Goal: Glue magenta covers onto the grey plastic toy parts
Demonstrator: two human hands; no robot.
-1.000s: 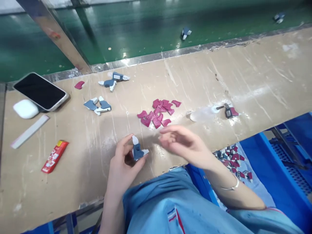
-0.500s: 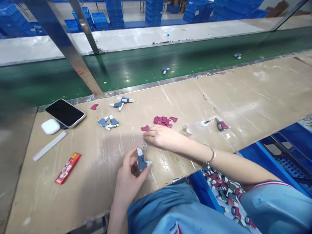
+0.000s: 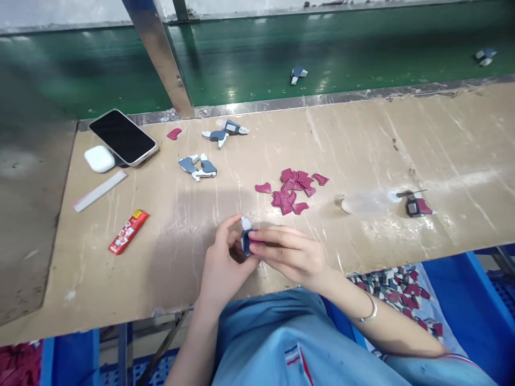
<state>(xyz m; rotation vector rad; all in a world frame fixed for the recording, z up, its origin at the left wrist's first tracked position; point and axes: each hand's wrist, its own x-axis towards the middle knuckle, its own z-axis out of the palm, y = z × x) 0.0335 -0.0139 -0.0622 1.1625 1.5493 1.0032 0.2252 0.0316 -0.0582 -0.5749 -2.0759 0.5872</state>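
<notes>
My left hand (image 3: 225, 260) grips a small blue-grey and white plastic part (image 3: 245, 228) near the table's front edge. Against that part's right side, the fingers of my right hand (image 3: 295, 254) pinch a dark red piece (image 3: 256, 240), mostly covered by the fingertips. Beyond my right hand lies a loose pile of dark red pieces (image 3: 295, 180), with a single red piece (image 3: 263, 187) to its left. More blue-grey and white parts (image 3: 203, 167) rest farther back on the left. To the right, a clear bottle with a thin tip (image 3: 366, 202) lies beside a part with a red piece (image 3: 419, 206).
A phone (image 3: 123, 137), a white case (image 3: 100, 158), a pale strip (image 3: 100, 191) and a red wrapper (image 3: 129, 231) lie at left. A metal post (image 3: 164, 53) stands at the green belt (image 3: 249, 64). Blue bins (image 3: 466, 300) sit below the table's front edge.
My right hand has moved from the red pile to the part in my left hand, bringing a red piece. The view has tilted down, showing more of the bins below.
</notes>
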